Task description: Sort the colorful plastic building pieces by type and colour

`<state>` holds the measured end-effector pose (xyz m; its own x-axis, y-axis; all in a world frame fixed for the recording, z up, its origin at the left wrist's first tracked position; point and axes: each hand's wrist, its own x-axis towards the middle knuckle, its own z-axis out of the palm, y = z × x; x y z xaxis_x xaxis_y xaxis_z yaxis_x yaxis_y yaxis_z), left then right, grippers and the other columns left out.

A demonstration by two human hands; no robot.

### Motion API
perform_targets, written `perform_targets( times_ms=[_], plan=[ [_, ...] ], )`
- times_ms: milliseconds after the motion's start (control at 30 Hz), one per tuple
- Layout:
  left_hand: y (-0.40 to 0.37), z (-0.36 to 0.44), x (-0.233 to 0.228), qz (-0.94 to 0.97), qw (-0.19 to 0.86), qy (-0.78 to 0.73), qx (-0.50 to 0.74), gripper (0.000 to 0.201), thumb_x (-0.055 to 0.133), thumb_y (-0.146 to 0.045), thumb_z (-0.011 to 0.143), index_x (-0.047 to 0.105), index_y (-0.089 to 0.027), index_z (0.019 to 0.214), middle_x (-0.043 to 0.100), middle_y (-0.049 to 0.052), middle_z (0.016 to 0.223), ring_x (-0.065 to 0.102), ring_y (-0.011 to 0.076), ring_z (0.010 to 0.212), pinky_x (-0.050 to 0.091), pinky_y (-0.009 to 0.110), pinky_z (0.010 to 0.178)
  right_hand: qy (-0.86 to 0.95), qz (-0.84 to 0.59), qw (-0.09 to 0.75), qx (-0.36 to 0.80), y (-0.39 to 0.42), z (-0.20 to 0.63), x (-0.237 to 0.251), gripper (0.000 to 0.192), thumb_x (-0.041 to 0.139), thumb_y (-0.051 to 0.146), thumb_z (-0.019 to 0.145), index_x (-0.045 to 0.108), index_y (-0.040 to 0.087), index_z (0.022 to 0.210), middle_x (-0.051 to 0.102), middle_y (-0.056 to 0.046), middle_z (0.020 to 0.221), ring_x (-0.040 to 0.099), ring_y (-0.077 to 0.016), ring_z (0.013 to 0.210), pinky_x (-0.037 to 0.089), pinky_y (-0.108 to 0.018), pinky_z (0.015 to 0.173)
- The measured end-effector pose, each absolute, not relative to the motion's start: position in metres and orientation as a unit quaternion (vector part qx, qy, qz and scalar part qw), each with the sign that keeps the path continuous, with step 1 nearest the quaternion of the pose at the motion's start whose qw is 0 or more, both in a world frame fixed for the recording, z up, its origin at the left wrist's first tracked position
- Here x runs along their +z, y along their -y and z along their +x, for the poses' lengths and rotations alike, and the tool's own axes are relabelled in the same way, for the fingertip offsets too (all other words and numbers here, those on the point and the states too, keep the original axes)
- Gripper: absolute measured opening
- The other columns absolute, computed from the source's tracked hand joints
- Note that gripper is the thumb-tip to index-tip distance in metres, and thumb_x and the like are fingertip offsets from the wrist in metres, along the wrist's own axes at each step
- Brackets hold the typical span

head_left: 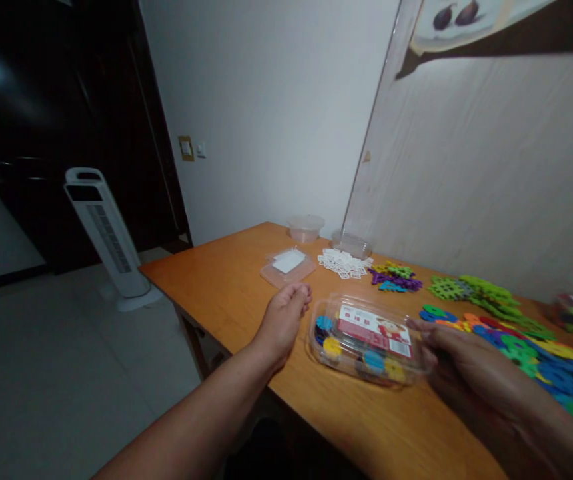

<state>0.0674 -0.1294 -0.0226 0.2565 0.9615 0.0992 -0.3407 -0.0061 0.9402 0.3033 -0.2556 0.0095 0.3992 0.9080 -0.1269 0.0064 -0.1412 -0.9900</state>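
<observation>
A clear plastic box (351, 363) with a red and white label on its lid holds blue, yellow and dark round plastic pieces. My right hand (459, 350) grips its right end, thumb on top and fingers partly hidden below. The box is slightly blurred; I cannot tell whether it touches the table. Left of the box, my left hand (285, 317) is closed with the thumb against the curled fingers, and nothing shows in it. Just beyond that hand lies a flat clear plastic lid (271, 272) with a white card (289, 261) on it.
On the wooden table (216, 280) lie white plastic pieces (345, 264), purple and yellow pieces (394, 277), green pieces (491, 297) and a colourful pile of discs (561, 373). A round tub (306, 228) and a clear tray (351, 245) stand near the wall. A tower fan (109, 233) stands left.
</observation>
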Motion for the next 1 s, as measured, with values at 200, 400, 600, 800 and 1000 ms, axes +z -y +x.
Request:
perform_targets(
  times_ms=[200,400,600,800,1000],
  plan=[
    [0.135,0.072,-0.029,0.516,0.648,-0.296,0.475,0.042,0.065,-0.048,0.088,0.071,-0.015,0.112,0.07,0.012,0.119,0.062,0.0231,0.113,0.041,0.038,0.107,0.366,-0.613,0.559,0.421,0.254,0.299,0.003,0.01,0.071,0.033,0.07,0.074,0.023,0.069,0.075,-0.007,0.077,0.069,-0.025,0.073,0.057,-0.029,0.055],
    [0.135,0.073,-0.028,0.522,0.66,-0.276,0.465,0.038,0.065,-0.043,0.088,0.073,-0.015,0.113,0.068,0.013,0.128,0.061,0.0259,0.12,0.037,0.042,0.112,0.344,-0.661,0.568,0.35,0.253,0.3,-0.007,0.032,0.075,0.029,0.067,0.081,0.02,0.096,0.078,-0.011,0.1,0.073,-0.0273,0.084,0.059,-0.03,0.061],
    [0.136,0.073,-0.031,0.514,0.676,-0.278,0.449,0.042,0.067,-0.038,0.087,0.069,-0.016,0.123,0.066,0.014,0.132,0.059,0.0272,0.124,0.036,0.045,0.113,0.373,-0.678,0.544,0.325,0.256,0.299,-0.018,0.051,0.073,0.035,0.075,0.072,0.018,0.123,0.077,-0.011,0.105,0.073,-0.0268,0.086,0.059,-0.032,0.067],
    [0.131,0.075,-0.036,0.518,0.694,-0.276,0.417,0.053,0.07,-0.036,0.084,0.061,-0.016,0.133,0.059,0.015,0.14,0.059,0.0269,0.124,0.04,0.044,0.11,0.401,-0.698,0.519,0.286,0.256,0.294,-0.015,0.054,0.074,0.036,0.072,0.072,0.019,0.124,0.078,-0.009,0.099,0.072,-0.0275,0.081,0.056,-0.031,0.059],
    [0.131,0.073,-0.036,0.548,0.666,-0.285,0.419,0.054,0.067,-0.036,0.085,0.06,-0.016,0.135,0.058,0.013,0.142,0.058,0.0265,0.124,0.038,0.044,0.112,0.412,-0.719,0.516,0.218,0.255,0.286,-0.018,0.057,0.07,0.041,0.072,0.073,0.016,0.123,0.077,-0.008,0.09,0.07,-0.0253,0.074,0.052,-0.029,0.056]
  ],
)
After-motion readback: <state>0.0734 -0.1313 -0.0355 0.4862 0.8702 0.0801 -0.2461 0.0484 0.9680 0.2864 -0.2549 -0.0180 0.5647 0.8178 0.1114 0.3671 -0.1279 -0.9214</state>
